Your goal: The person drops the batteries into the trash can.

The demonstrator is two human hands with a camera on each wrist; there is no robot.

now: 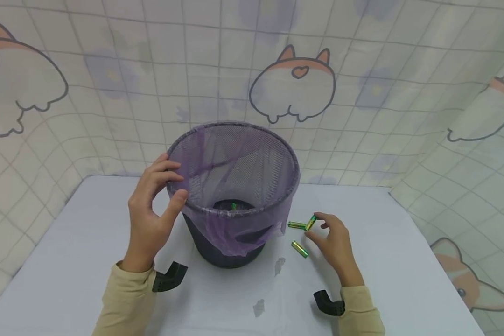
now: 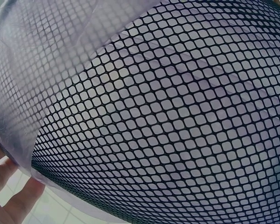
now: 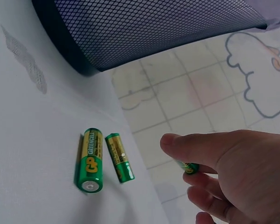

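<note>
A dark mesh wastebasket (image 1: 231, 261) stands upright on the table, lined with a thin purple plastic bag (image 1: 235, 228) folded over its rim. My left hand (image 1: 153, 210) holds the rim at the left side, thumb and fingers over the bag's edge. Right of the basket, my right hand (image 1: 333, 245) pinches a green and gold battery (image 1: 311, 222) between thumb and fingers; the right wrist view shows only the battery's end (image 3: 191, 168). Two similar batteries lie on the table, one nearer (image 3: 89, 161) and one farther (image 3: 120, 157). Inside the basket, a small green item (image 1: 234, 206) shows at the bottom.
The white table (image 1: 403, 270) carries two grey worn patches (image 1: 279, 266) in front of the basket. A tile-patterned cloth (image 1: 218, 60) with cartoon corgis hangs behind and at both sides. Each wrist wears a black mount (image 1: 170, 277).
</note>
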